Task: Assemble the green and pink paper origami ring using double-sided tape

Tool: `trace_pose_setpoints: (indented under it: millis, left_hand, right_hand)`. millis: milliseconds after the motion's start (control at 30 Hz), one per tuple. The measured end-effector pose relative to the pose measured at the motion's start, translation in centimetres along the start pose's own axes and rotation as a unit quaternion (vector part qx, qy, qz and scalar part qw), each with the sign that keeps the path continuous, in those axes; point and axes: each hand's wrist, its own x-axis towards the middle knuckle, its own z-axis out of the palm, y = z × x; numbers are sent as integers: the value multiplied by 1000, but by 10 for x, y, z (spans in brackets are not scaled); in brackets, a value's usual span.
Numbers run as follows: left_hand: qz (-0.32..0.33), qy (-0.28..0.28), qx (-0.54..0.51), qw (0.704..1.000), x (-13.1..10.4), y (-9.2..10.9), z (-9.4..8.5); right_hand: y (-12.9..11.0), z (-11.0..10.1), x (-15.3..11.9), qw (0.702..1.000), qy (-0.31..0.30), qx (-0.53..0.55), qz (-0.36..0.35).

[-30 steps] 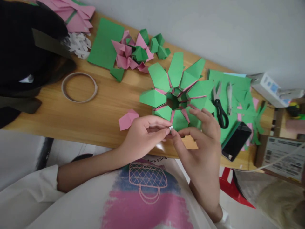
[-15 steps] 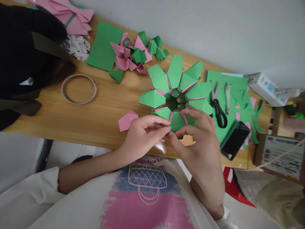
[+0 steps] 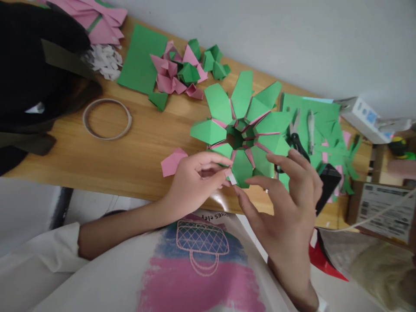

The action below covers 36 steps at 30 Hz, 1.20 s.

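A ring of folded green paper petals with pink paper between them [image 3: 214, 102] lies on the table like a flower around an open centre. At its near edge my left hand [image 3: 199, 175] is closed in a pinch, with a small white strip [image 3: 232, 177] sticking out past the thumb tip. Whether those fingers also grip the petal edge is hidden. My right hand [image 3: 286, 195] is open just to the right, thumb and fingers apart, with nothing visible between them. A folded pink paper piece [image 3: 173, 162] lies beside my left hand.
A tape roll [image 3: 107, 138] lies at left, near white scraps [image 3: 106, 61] and a dark bag [image 3: 29, 78]. Folded pieces [image 3: 167, 80] and a green sheet [image 3: 139, 60] are at the back. Scissors [image 3: 295, 130], a cutter [image 3: 311, 130] and a phone [image 3: 329, 184] lie right.
My right hand has drawn away to the right and its fingers have opened. The white strip now shows at my left thumb. The flower has shifted slightly.
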Motion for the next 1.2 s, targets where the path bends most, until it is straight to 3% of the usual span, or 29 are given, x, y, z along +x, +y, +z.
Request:
trace_pose_setpoints:
  millis: [367, 600, 733, 833, 967, 1100, 1200]
  left_hand:
    - [15, 17, 12, 1000, 1, 3, 1]
    - [35, 11, 23, 999, 0, 3, -4]
    - [78, -5, 82, 994, -6, 0, -8]
    - [160, -20, 159, 974, -10, -5, -14]
    - [275, -3, 278, 921, -13, -11, -24]
    - [340, -4, 344, 875, -13, -14, -29]
    - [361, -27, 357, 861, -12, -14, -29]
  right_hand:
    - [7, 25, -2, 985, 102, -38, -133]
    - [10, 26, 2, 985, 85, -44, -141]
    - [10, 27, 4, 983, 72, -41, -161]
    - [11, 29, 5, 982, 83, -41, -167]
    - [11, 33, 4, 979, 110, -37, -167]
    - [11, 35, 6, 976, 120, -39, -180]
    - [11, 35, 10, 969, 140, -48, -196]
